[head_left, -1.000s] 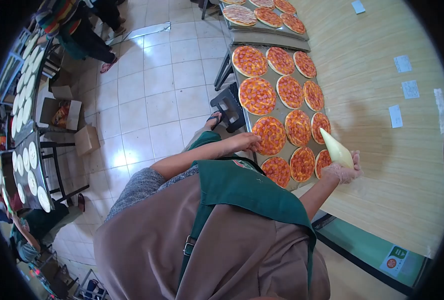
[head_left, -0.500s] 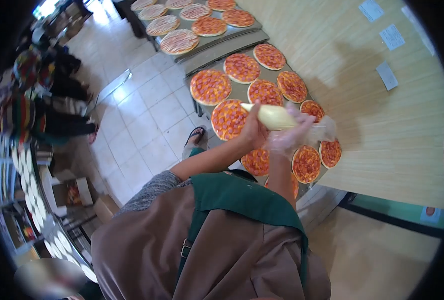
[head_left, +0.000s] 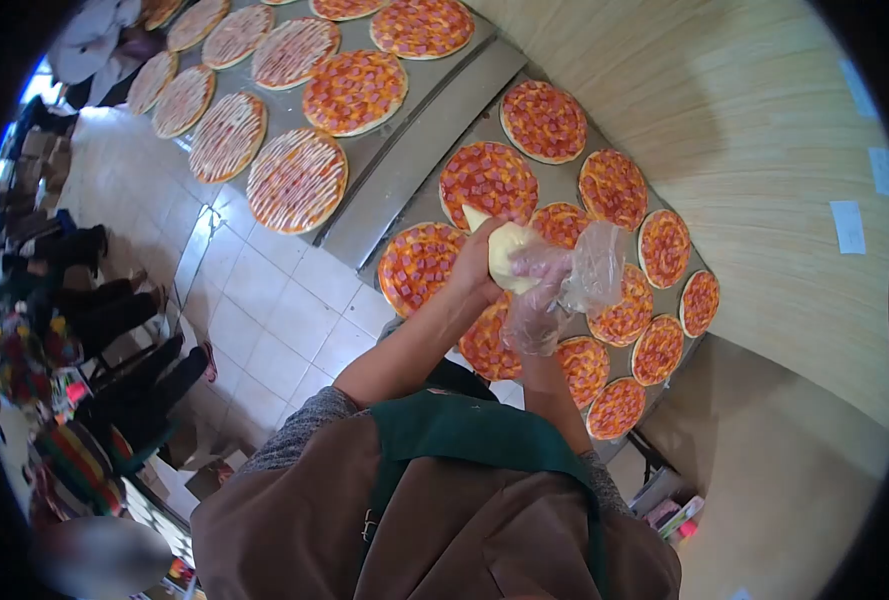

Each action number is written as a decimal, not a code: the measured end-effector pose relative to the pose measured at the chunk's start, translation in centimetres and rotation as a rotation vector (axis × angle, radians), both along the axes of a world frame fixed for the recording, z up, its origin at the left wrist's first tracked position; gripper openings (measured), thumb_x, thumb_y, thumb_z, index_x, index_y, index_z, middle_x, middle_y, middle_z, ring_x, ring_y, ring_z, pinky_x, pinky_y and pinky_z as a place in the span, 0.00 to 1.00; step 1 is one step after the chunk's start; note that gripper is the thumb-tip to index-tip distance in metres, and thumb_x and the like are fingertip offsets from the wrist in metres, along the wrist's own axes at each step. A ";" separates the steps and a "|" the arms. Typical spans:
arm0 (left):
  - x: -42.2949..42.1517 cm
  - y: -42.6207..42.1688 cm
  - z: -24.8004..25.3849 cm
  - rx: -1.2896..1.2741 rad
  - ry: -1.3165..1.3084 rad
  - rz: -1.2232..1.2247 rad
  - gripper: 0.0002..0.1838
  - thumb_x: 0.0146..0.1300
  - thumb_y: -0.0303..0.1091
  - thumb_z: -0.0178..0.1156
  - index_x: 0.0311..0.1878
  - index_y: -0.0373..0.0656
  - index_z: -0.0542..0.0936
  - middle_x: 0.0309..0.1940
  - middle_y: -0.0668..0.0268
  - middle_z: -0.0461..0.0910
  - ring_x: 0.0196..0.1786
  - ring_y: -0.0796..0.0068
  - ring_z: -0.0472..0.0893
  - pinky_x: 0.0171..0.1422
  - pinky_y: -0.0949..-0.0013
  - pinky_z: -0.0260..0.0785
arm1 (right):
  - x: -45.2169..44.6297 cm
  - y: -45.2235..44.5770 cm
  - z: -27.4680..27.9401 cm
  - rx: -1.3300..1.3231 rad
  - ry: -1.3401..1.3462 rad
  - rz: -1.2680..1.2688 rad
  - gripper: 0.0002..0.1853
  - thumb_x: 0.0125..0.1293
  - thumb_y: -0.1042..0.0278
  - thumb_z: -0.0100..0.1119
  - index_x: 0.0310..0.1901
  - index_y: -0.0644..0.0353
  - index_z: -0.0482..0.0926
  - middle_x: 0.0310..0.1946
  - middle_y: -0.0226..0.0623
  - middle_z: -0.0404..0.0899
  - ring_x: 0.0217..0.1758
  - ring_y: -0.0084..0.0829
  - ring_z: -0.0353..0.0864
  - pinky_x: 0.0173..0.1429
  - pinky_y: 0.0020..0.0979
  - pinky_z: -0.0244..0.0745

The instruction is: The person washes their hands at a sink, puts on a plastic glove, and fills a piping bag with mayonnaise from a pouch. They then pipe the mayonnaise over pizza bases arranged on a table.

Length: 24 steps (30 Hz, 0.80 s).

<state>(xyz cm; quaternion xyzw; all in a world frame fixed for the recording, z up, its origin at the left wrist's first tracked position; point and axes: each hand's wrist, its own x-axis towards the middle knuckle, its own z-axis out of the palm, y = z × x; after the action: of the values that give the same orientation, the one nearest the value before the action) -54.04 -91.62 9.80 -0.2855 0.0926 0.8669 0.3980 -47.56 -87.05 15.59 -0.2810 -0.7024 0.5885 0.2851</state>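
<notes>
A piping bag point(head_left: 510, 252) filled with pale cream sits between my two hands, its tip pointing up and left over a pizza. My left hand point(head_left: 475, 262), bare, is wrapped round the bag near its tip. In a clear plastic glove, my right hand point(head_left: 539, 297) grips the twisted rear of the bag, whose loose plastic end point(head_left: 596, 266) sticks out to the right. Beneath the hands is a metal table point(head_left: 484, 125) bearing several round pizzas point(head_left: 489, 184) topped with sauce and diced pieces.
Beyond a metal ledge point(head_left: 434, 150), another table holds several pizzas, some striped with white lines point(head_left: 297, 181). A wooden wall point(head_left: 764, 200) with paper notes point(head_left: 848, 227) stands at the right. Several people point(head_left: 74, 450) are on the tiled floor point(head_left: 284, 300) side at left.
The view has swung toward the striped pizzas. My left hand has left the table edge and joined my right on the bag, which has moved left over the pizzas.
</notes>
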 end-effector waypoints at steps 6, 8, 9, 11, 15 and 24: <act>-7.7 1.5 -6.3 0.141 -0.112 -0.042 0.13 0.69 0.48 0.50 0.40 0.49 0.70 0.32 0.61 0.78 0.39 0.60 0.82 0.46 0.49 0.78 | -9.1 -0.1 -2.1 -0.144 0.082 0.000 0.19 0.75 0.52 0.44 0.37 0.61 0.75 0.34 0.35 0.79 0.39 0.29 0.78 0.49 0.31 0.73; -10.0 1.8 -7.2 0.111 -0.129 -0.075 0.20 0.72 0.49 0.42 0.39 0.42 0.73 0.33 0.59 0.79 0.40 0.59 0.81 0.51 0.52 0.76 | -11.0 0.8 -4.0 -0.184 0.028 0.019 0.19 0.75 0.52 0.45 0.37 0.61 0.75 0.35 0.36 0.80 0.39 0.29 0.78 0.50 0.32 0.73; -11.0 1.9 -7.3 0.095 -0.139 -0.092 0.25 0.74 0.50 0.37 0.38 0.39 0.75 0.33 0.58 0.79 0.40 0.58 0.81 0.53 0.53 0.75 | -11.7 1.3 -4.9 -0.205 0.000 0.028 0.19 0.75 0.52 0.45 0.36 0.61 0.75 0.35 0.36 0.80 0.39 0.29 0.78 0.50 0.32 0.73; -11.5 1.9 -9.7 0.102 -0.145 -0.077 0.23 0.74 0.47 0.38 0.39 0.39 0.75 0.36 0.57 0.80 0.41 0.58 0.81 0.54 0.53 0.75 | -12.3 1.8 -7.4 -0.097 -0.108 0.012 0.20 0.75 0.52 0.44 0.37 0.61 0.76 0.35 0.36 0.81 0.40 0.28 0.79 0.49 0.31 0.74; -9.5 -0.2 -11.4 0.020 -0.024 -0.096 0.19 0.73 0.48 0.43 0.48 0.40 0.73 0.40 0.57 0.80 0.44 0.57 0.82 0.53 0.50 0.76 | -12.7 2.3 -10.4 -0.021 -0.234 0.012 0.21 0.75 0.50 0.45 0.37 0.62 0.77 0.35 0.36 0.81 0.40 0.27 0.79 0.47 0.31 0.74; -13.2 2.1 -10.9 -0.102 -0.191 -0.113 0.22 0.74 0.47 0.43 0.56 0.37 0.69 0.46 0.53 0.79 0.46 0.54 0.82 0.52 0.50 0.77 | -15.5 3.4 -9.2 0.206 -0.423 0.057 0.23 0.74 0.48 0.44 0.40 0.62 0.79 0.34 0.35 0.81 0.35 0.26 0.77 0.42 0.30 0.72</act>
<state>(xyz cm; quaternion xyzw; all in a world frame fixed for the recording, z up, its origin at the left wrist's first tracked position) -67.26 -89.48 -1.06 -0.3810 0.1144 0.8061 0.4381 -63.04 -83.65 6.37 -0.3476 -0.8105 0.4495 0.1420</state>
